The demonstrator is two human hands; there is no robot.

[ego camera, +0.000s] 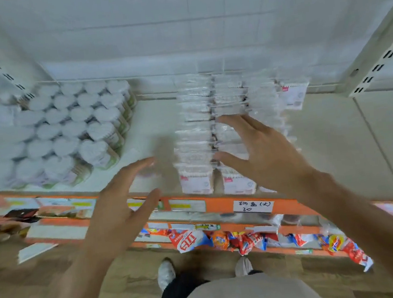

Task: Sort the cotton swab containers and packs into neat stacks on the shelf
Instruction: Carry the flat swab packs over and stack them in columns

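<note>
White metal shelf with an orange front rail, seen from above. Left section: a block of round clear-plastic cotton swab containers with white lids, standing upright in close rows, touching one another; further white containers to their left are blurred. Centre section: flat clear-plastic cotton swab packs, set on edge in three rows running from the front rail towards the back wall, the rows side by side and touching; the frontmost packs show white labels with small red marks. One pack with a white label stands at the right rear end of the rows, tilted. Right hand: open, fingers spread and straight, over the middle row of packs, fingertips at the pack tops; whether it presses them cannot be told. Left hand: open, fingers extended, holding nothing, poised above the bare shelf strip between containers and packs, near the front rail. Rail fittings: a white handwritten price tag below the packs. Lower tier: red, orange and blue foil sachets hanging below the rail. Wooden-look floor beneath.
</note>
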